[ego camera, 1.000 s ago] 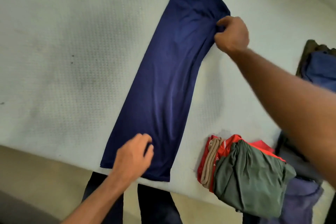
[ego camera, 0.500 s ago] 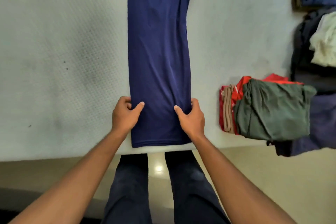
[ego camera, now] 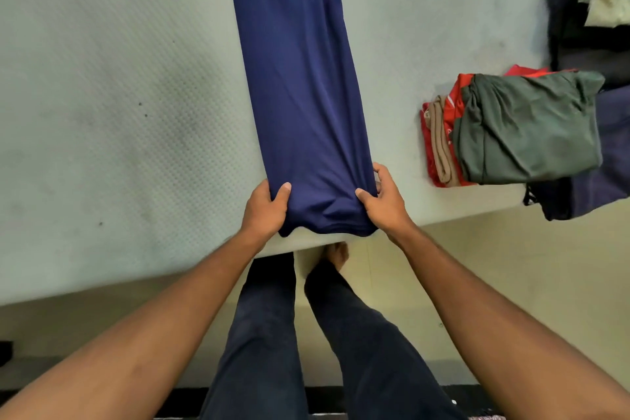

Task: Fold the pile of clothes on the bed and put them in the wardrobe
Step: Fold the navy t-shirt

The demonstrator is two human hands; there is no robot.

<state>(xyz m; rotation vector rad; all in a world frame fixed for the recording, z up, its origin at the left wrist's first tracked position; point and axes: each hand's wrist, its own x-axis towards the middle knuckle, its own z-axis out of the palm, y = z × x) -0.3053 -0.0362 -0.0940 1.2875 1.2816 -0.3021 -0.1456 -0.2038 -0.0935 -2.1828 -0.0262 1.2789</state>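
Observation:
A long navy blue garment [ego camera: 300, 78], folded into a narrow strip, lies lengthwise on the pale mattress [ego camera: 119, 95], its far end out of view at the top. My left hand [ego camera: 264, 210] grips the strip's near left corner, thumb on top. My right hand [ego camera: 383, 201] grips the near right corner. Between the hands the near end is bunched and lifted a little, just at the mattress's front edge.
A folded stack, olive green shirt [ego camera: 525, 126] on top of red and tan pieces, sits at the right near the edge. Unfolded dark and cream clothes [ego camera: 593, 0] are heaped at the far right. My legs and the floor are below the mattress edge.
One second ago my right hand held the strip's far side and the left hand its near end. Both hands came to the near end and now grip its corners, bunching and lifting it.

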